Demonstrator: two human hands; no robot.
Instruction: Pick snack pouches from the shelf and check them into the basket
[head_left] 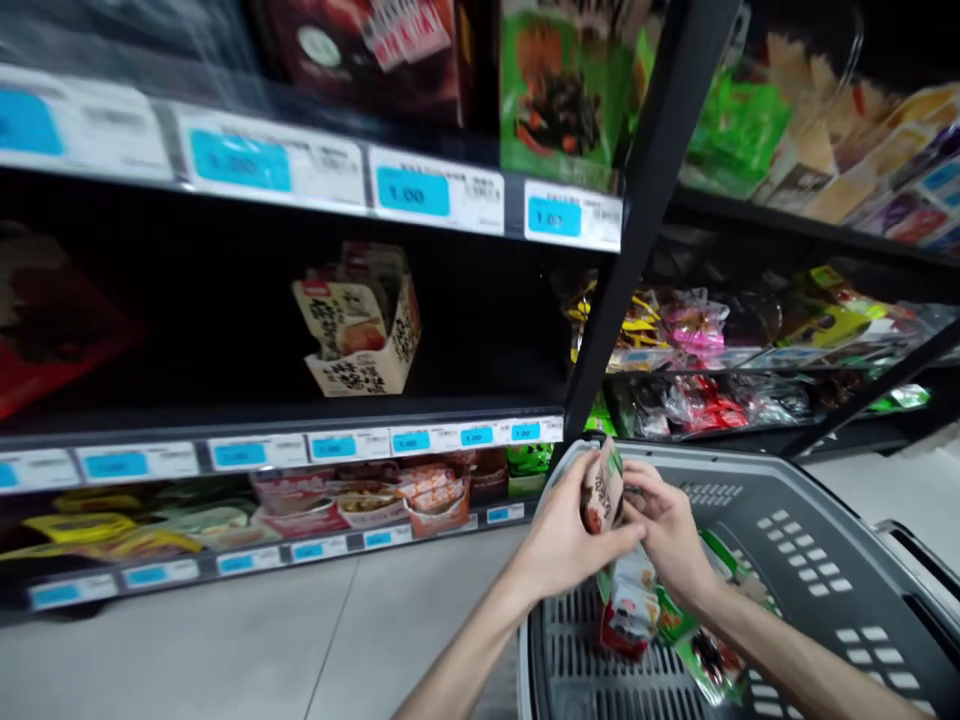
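My left hand (556, 535) is closed around a small snack packet (602, 488) with a pinkish-beige printed front and a green edge, held upright over the shopping basket (814, 530). Against the other side of the packet, my right hand (666, 522) has its fingers curled and pinched on it; part of that grip is hidden. Below the hands, inside the grey basket, lie a white and red packet (634, 600) and a green packet (712, 660), along with other wrappers partly covered by my right arm.
On the middle shelf stands a beige display box (364, 365) with a few packets in it. Price tags (411, 192) line the shelf edges. A black shelf post (637, 200) rises just beyond the basket. Bagged snacks (694, 320) fill the shelves at right; grey floor tiles (420, 620) lie below.
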